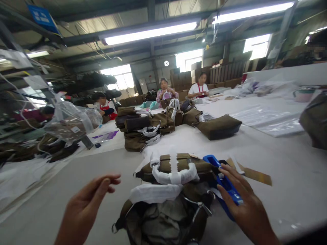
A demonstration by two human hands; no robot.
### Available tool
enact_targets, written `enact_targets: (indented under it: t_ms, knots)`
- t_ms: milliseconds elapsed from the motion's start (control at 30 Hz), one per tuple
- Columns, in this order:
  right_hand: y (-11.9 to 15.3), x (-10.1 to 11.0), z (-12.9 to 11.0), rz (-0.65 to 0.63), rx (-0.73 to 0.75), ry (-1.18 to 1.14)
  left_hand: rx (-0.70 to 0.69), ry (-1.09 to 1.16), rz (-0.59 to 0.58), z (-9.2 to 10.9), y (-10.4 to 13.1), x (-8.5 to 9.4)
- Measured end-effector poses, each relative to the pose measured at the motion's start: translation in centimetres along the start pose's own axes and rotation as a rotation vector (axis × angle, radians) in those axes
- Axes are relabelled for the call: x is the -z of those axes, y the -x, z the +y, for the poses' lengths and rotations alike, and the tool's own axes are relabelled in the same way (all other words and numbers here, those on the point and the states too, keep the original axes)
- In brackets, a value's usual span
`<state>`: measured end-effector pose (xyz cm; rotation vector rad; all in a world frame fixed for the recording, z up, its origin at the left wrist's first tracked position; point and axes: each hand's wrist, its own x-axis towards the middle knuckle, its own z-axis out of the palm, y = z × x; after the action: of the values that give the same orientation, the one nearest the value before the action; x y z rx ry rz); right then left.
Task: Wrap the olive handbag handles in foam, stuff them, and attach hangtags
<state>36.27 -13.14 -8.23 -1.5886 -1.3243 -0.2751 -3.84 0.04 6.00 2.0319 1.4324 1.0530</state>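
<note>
My left hand (85, 204) hovers over the table left of the bags, its fingers loosely bent, with nothing visible in it. My right hand (246, 200) spreads its fingers over a long blue plastic tool (231, 190), whose exact kind is partly hidden; whether the fingers grip it I cannot tell. In front of me lies an olive bag (163, 217) with its mouth open, a metal ring and a zipper pull at its sides. Just behind it, another olive bag (148, 172) has a handle (163, 177) wrapped in white material.
Several olive bags (143, 126) with wrapped handles are piled across the white table (281, 163). Brown cardboard pieces (257, 176) lie at right, near clear plastic sheets (270, 119). A dark bag (315, 119) stands at the right edge. Several people sit around the far side.
</note>
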Motion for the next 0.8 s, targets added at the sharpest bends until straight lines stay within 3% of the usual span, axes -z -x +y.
enact_targets:
  t_ms: [33,133,300,433,600,800]
  knots:
    - [-1.2,-0.4,0.5,-0.056,0.1,0.073,0.017,-0.015,0.001,-0.7,-0.8,-0.9]
    - [-4.5,-2.6,2.1,-0.315,0.341,0.163,0.027,0.006,-0.161,-2.9,-3.0,-4.2]
    - [-9.0,-5.4,3.6,-0.604,0.454,0.153,0.044,0.193,-0.297,-6.1,-4.4,-7.6]
    - [-12.3,-6.6,3.8,-0.636,0.355,0.07,0.027,0.304,-0.173,-8.2,-5.3,-8.8]
    - [-17.2,-9.2,3.7,-0.616,0.12,-0.05,0.035,0.26,0.002,-10.0,-6.8,-9.5]
    - [-23.1,-12.2,4.5,-0.527,-0.056,-0.14,0.109,0.194,0.005,-12.0,-7.0,-9.5]
